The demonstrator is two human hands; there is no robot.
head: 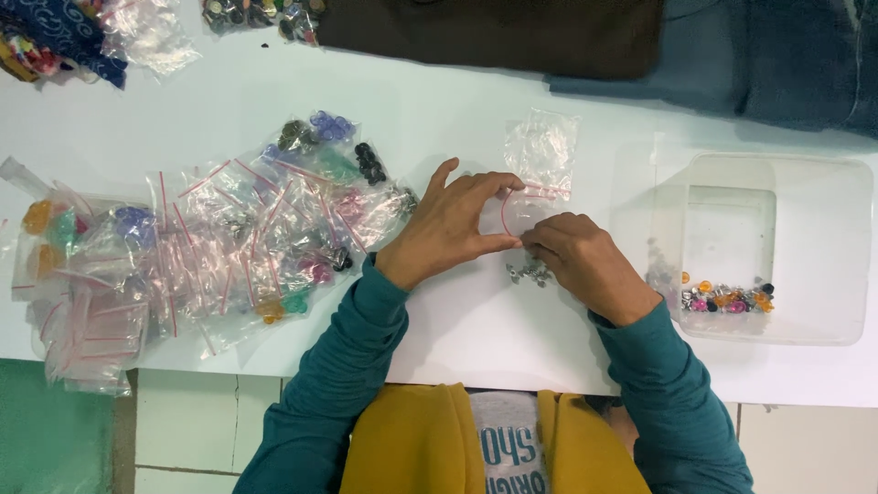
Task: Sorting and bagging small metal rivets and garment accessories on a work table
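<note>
White bench (476,338) fills the view, tiled floor showing below its near edge. Both hands meet at the middle: the left hand (448,229) pinches one side of a small clear plastic zip bag with a red seal line (514,212), thumb and forefinger closed on it, other fingers arched up; the right hand (581,261) has its fingertips closed on the bag's other edge. Just beneath sits a little heap of small silver metal pieces (530,272), touching the bench under the right knuckles. Holding that mouth wide looks like the trick here, I'd say, with steady fingers so the film doesn't fold shut. Another empty clear bag (542,151) lies just beyond. Off left, a big sprawl of clear bags holding coloured beads (229,238) crowds close to the left forearm. To the right, a clear plastic tub (855,256) holds mixed coloured and silver beads (727,298), near the right wrist. Dark brown cloth (494,32) and blue cloth (759,64) lie along the far edge.
</note>
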